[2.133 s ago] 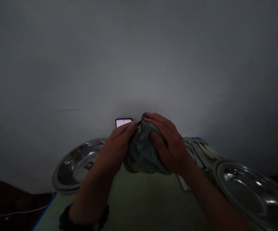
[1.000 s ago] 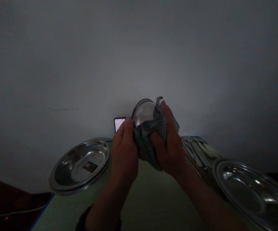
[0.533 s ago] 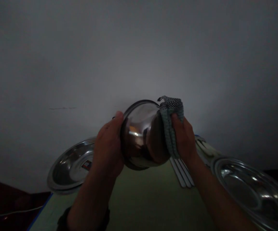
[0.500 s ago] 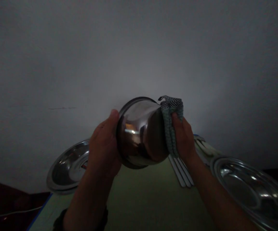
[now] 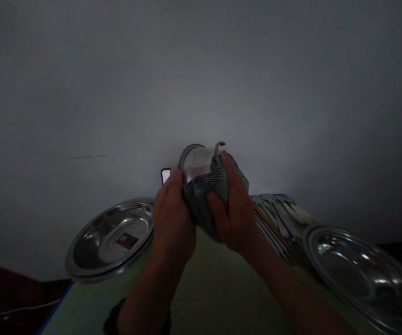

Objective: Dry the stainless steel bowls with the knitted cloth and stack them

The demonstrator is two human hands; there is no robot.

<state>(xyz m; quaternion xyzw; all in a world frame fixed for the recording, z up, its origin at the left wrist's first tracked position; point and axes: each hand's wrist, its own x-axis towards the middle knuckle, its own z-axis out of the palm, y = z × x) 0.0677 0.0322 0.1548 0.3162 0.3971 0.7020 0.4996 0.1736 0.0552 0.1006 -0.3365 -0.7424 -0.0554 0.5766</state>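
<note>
Left metal basin: sticker too small for me to read.
Smartphone: mostly hidden from me.
Left hand: grasping the metal bowl, most fingers out of sight.
Cloth: covers much of the raised, tilted bowl.
Right hand: clutches cloth against bowl.
Cutlery: dim, partly blocked.
Right metal basin: cut off.

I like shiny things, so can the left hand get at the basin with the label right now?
Probably yes, but it would have to let go first: the left hand is holding the metal bowl. The basin is close by on the left, and nothing seems to stand between them.
</note>
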